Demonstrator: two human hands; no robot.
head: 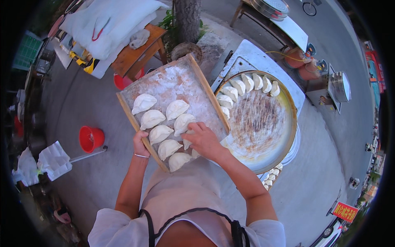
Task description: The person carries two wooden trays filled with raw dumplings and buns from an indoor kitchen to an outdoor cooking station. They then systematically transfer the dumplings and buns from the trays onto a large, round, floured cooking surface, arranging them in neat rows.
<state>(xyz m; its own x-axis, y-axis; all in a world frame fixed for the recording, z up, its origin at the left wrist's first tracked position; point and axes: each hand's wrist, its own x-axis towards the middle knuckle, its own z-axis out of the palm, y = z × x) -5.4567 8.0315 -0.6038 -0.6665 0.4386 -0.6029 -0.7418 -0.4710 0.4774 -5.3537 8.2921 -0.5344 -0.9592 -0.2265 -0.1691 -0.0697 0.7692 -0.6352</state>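
Observation:
My left hand (141, 144) grips the left edge of a floured wooden tray (179, 77), held tilted in front of my apron. Several raw, white, crimped dumplings (159, 134) lie in rows on its lower part. My right hand (206, 140) reaches over the tray with its fingers around one dumpling (187, 144), which they partly cover. Beside the tray, on my right, is a large round pan (257, 123) with an oily, whitish base. A curved row of dumplings (247, 82) stands along the pan's far and left rim.
The pan rests on a metal stove top (247, 51). More dumplings (271, 177) lie below its near rim. Ahead are a wooden table (139, 49) with white cloth and red-handled tongs (100, 31), and a tree trunk (187, 21). A red bucket (91, 139) stands left; gas cylinders (308, 69) stand right.

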